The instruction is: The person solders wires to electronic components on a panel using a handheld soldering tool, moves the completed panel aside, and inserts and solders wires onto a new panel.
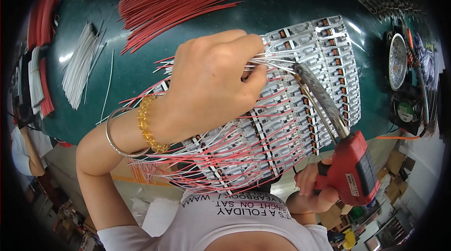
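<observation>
My left hand (216,70), with a yellow bead bracelet and a metal bangle at its wrist, is closed on several thin white wires (277,59). Their ends fan out to the right over a large panel of small circuit boards (331,58). Red and white wires trail from many of the boards toward the left. In my right hand (314,183) is a red soldering gun (354,171), tilted up and leftward. Its tip is close to the white wire ends; whether it touches them I cannot tell.
Loose red wires (176,6) and white wires (81,65) lie on the green table (263,2). Bundled wires (37,79) sit at the left edge. A round metal dish (397,61) and a small black fan (405,111) stand at right. Another person's arm (32,152) shows far left.
</observation>
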`<state>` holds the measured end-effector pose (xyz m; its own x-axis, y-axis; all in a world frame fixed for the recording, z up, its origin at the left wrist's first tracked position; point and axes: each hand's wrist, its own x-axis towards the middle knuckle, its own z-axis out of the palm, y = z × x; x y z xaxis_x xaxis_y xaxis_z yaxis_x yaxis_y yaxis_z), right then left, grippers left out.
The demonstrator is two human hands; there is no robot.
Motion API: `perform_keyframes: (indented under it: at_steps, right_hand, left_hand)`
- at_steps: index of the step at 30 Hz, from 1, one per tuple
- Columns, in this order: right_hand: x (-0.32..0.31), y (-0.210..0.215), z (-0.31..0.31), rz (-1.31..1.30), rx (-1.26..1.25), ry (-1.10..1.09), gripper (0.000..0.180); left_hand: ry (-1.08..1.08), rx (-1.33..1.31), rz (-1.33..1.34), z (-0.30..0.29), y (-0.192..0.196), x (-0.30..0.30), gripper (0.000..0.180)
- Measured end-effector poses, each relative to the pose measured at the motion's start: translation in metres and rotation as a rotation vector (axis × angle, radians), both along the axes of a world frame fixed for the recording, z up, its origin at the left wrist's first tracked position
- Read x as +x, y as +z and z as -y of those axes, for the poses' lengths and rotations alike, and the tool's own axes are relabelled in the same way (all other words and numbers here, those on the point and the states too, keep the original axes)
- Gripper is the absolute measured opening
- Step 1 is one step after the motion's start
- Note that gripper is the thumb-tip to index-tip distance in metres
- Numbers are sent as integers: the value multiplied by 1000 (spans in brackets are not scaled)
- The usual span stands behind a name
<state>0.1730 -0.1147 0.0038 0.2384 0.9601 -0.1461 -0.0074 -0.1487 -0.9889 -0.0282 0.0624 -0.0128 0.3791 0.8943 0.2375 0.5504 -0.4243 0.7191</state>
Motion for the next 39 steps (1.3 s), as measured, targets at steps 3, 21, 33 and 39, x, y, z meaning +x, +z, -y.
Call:
perform_keyframes:
  at_steps: [3, 21, 33, 39]
  right_hand:
    - [1, 1, -1, -73, 47, -21, 74]
    - [6, -1, 19, -144, 90, -93, 78]
    - [6, -14, 23, -131, 28, -110, 91]
    - [2, -8, 21, -38, -98, -59, 86]
  left_hand:
    - [-9, 2, 5, 0, -1, 1, 10]
    - [-12, 310, 142, -5, 9, -9, 4]
    - [-6, -86, -53, 15, 6, 5, 9]
    - [-16, -98, -39, 14, 6, 5, 5]
